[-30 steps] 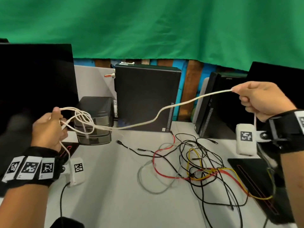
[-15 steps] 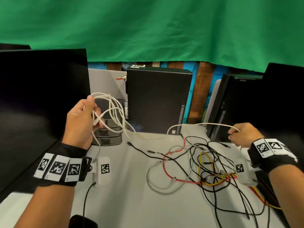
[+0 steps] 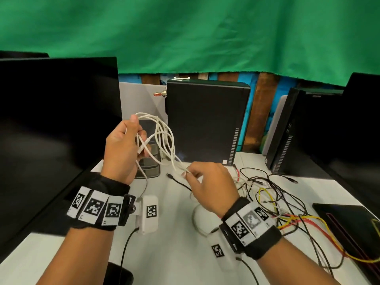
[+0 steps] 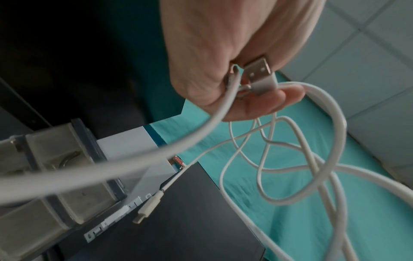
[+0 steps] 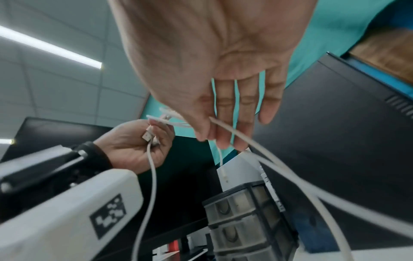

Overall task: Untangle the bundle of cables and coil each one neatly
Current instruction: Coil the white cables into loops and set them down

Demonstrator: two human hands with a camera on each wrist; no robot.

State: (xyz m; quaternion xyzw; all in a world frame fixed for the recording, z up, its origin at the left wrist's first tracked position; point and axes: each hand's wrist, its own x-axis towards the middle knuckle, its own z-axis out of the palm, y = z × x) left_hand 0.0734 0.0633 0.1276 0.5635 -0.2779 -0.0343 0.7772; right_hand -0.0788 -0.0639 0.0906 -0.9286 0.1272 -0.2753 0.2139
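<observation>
The white cable (image 3: 164,140) hangs in several loose loops above the table's (image 3: 174,254) far left part, at about ten o'clock from the tangle still lying there. The left hand (image 3: 121,149) holds the loops up, fingers curled round the strands, with the metal USB plug (image 4: 260,77) pinned between its fingers and palm in the left wrist view and a small white plug (image 4: 148,209) dangling free below. The right hand (image 3: 209,184), at about four o'clock from the left, pinches the strands where they gather at the bottom of the loops, thumb against fingertips, the other fingers fairly straight. The loops look uneven and cross one another, so coiling well probably means laying each turn flat beside the last at one size, letting the cable twist freely between the right fingers rather than forcing it, and tucking the loose plug in last. At about three o'clock, the bundle (image 3: 287,204) of black, red and yellow wires lies untouched, with black computer cases (image 3: 205,120) standing behind.
</observation>
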